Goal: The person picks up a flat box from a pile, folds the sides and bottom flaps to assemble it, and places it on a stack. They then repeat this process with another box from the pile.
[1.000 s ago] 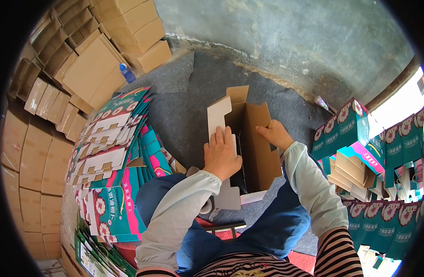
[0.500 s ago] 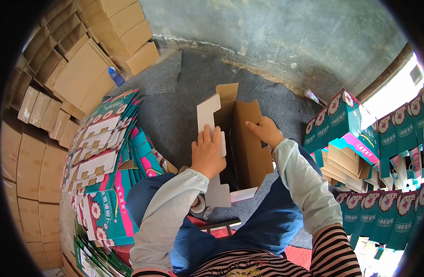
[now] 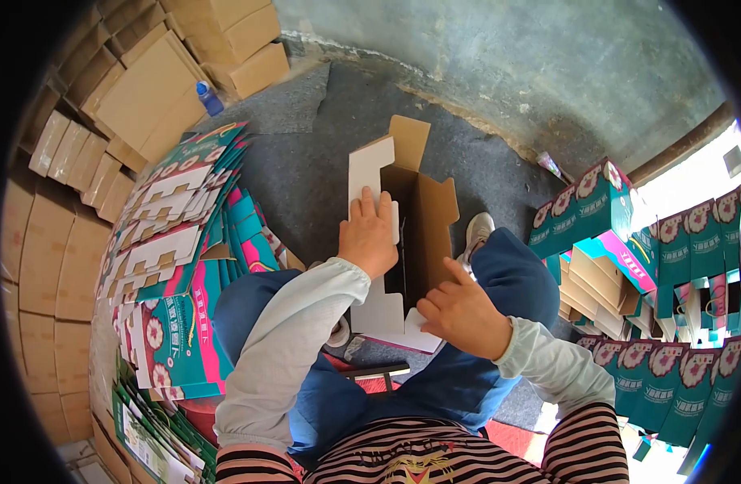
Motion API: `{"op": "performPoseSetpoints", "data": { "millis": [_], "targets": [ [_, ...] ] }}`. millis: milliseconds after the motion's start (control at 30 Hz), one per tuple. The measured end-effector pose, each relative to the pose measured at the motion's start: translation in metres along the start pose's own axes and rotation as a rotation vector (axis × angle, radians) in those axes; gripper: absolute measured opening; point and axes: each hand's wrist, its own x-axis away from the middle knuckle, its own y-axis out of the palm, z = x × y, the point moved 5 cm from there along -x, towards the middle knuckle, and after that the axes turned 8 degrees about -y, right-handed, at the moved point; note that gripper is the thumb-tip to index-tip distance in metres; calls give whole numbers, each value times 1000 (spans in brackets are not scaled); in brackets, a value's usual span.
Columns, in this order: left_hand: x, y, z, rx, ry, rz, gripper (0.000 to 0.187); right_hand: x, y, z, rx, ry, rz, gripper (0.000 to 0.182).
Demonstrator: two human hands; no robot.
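An open cardboard box (image 3: 435,234), brown inside with white flaps, stands upright between my knees. My left hand (image 3: 369,238) lies on its left white flap, fingers stretched out flat; the thumb is hidden. At the near end, my right hand (image 3: 467,316) is on a small white end flap (image 3: 416,321). Its index finger points up and away while the other fingers curl at that flap. A brown flap (image 3: 409,139) sticks up at the far end. The inside bottom of the box is dark.
Flattened green and pink printed cartons (image 3: 185,315) are piled on my left. Brown cardboard boxes (image 3: 39,282) are stacked behind them, with a blue bottle (image 3: 209,98) nearby. Rows of folded-up green cartons (image 3: 669,379) stand on the right. A tape roll (image 3: 338,332) lies near my left knee.
My right hand has let go of the box's right wall and come down toward me to the near end flap. The left hand stays on the left flap. My right shoe now shows.
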Motion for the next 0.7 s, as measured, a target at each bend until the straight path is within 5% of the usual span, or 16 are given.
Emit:
{"op": "performPoseSetpoints", "data": {
  "millis": [200, 400, 500, 600, 700],
  "targets": [
    [-4, -1, 0, -2, -1, -21, 78, 9, 0, -54, -215, -306, 7, 15],
    [5, 16, 9, -103, 75, 31, 80, 11, 7, -62, -219, -357, 135, 18],
    [15, 23, 11, -97, 159, 67, 80, 13, 11, -28, -176, -190, 264, 19],
    [16, 26, 4, -93, 159, 59, 77, 13, 16, 0, -304, 244, 225, 23],
    [19, 22, 0, -35, 173, -4, 75, 10, 27, 14, -134, 347, 194, 30]
  ]
}}
